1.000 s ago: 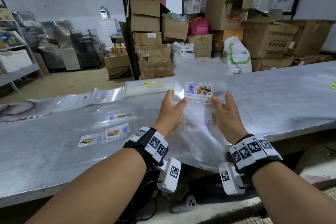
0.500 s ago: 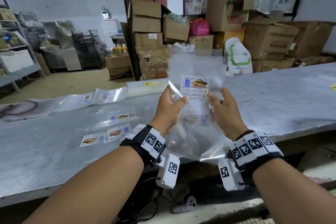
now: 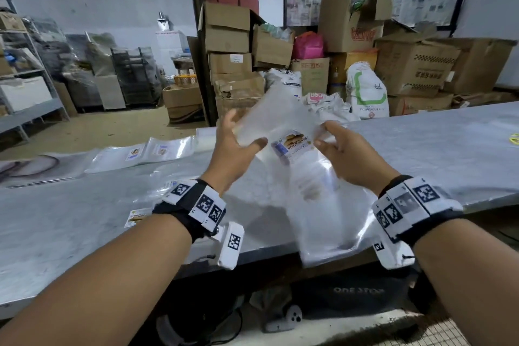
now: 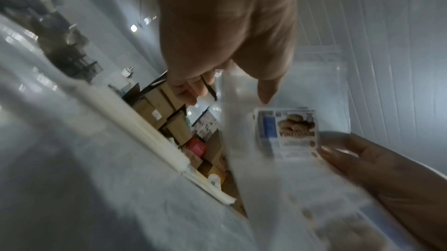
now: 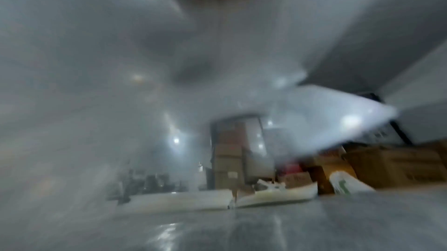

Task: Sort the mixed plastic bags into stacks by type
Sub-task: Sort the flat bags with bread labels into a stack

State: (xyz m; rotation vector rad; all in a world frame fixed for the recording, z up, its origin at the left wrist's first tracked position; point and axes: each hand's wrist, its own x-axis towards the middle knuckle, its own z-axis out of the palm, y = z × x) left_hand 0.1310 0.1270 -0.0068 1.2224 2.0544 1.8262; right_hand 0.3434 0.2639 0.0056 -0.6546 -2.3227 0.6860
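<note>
Both hands hold clear plastic bags above the grey metal table (image 3: 421,154). My left hand (image 3: 244,132) pinches the upper part of a clear plastic bag (image 3: 269,115) between thumb and fingers, and that part slants up to the left. My right hand (image 3: 327,136) grips a labelled plastic bag (image 3: 293,144) beside its bread-picture label; the bag hangs down past the table's front edge. The left wrist view shows my left hand (image 4: 229,90) on the clear bag (image 4: 239,140), the label (image 4: 288,132) and the right hand's fingers (image 4: 338,155). Blurred plastic (image 5: 145,64) fills the right wrist view.
Labelled bags (image 3: 137,216) lie flat on the table to my left. More clear bags (image 3: 160,149) lie farther back on the left, beside a low stack of plain bags (image 3: 203,133). Cardboard boxes (image 3: 227,36) and sacks (image 3: 365,93) stand behind the table.
The bags have turned from upright to slanted, so the label now lies tilted. My left hand has moved up and left with the top of a clear bag, away from the right hand.
</note>
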